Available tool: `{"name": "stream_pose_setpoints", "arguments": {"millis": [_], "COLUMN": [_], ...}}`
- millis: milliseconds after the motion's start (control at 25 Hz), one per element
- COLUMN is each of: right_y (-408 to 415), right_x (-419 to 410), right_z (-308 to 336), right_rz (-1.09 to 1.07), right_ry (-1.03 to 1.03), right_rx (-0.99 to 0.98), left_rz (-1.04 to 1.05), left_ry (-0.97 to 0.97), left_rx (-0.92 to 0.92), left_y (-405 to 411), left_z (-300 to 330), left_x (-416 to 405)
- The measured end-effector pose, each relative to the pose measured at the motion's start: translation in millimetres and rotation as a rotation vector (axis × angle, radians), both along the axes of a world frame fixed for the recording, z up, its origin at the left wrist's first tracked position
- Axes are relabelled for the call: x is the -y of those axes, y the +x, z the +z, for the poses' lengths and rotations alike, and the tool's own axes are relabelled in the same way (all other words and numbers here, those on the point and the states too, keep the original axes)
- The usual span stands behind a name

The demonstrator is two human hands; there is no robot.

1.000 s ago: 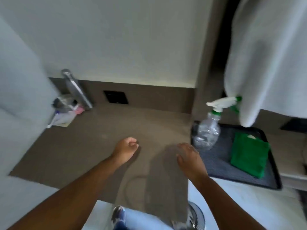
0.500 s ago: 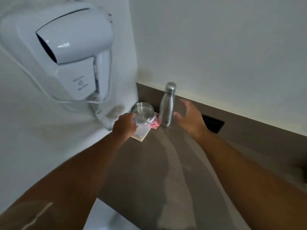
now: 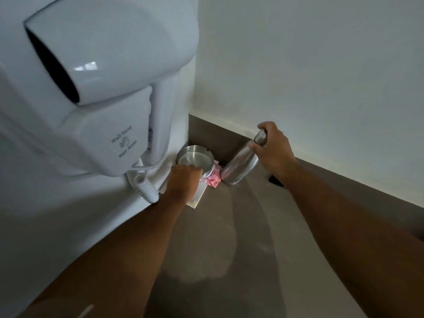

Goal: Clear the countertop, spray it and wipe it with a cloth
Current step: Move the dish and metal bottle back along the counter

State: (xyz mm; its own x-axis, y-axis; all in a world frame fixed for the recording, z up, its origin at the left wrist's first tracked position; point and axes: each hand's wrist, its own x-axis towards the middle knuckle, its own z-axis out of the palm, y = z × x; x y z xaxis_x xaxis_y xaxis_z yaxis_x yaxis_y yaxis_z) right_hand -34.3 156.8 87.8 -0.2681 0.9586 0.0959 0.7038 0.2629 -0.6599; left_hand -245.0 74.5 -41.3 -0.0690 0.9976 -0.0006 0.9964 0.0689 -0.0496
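Note:
A steel bottle (image 3: 241,164) stands tilted in the far left corner of the brown countertop (image 3: 229,237). My right hand (image 3: 273,150) grips its neck and cap from the right. A round steel ashtray (image 3: 195,158) sits in the corner on a white card (image 3: 198,198) with pink sachets (image 3: 213,180). My left hand (image 3: 183,183) closes on the ashtray's near rim, with its fingertips hidden under the hand. The spray bottle and the cloth are out of view.
A white wall-mounted hair dryer (image 3: 91,88) with a coiled cord (image 3: 144,187) juts out over the left side. A dark socket plate (image 3: 276,181) sits in the brown upstand behind my right wrist. White walls close the corner.
My right hand has closed on the steel bottle's neck and tipped it to the right. My left hand has settled on the ashtray's rim. The view has moved closer to the corner.

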Motion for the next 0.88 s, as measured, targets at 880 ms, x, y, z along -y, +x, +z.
{"name": "stream_pose_setpoints", "arguments": {"millis": [880], "right_y": [439], "right_x": [51], "right_z": [24], "right_rz": [-0.494], "right_ry": [-0.029], "right_rx": [0.304], "left_rz": [-0.658], "left_ry": [-0.024], "left_rx": [0.149], "left_y": [443], "left_z": [1], "left_x": [5]}}
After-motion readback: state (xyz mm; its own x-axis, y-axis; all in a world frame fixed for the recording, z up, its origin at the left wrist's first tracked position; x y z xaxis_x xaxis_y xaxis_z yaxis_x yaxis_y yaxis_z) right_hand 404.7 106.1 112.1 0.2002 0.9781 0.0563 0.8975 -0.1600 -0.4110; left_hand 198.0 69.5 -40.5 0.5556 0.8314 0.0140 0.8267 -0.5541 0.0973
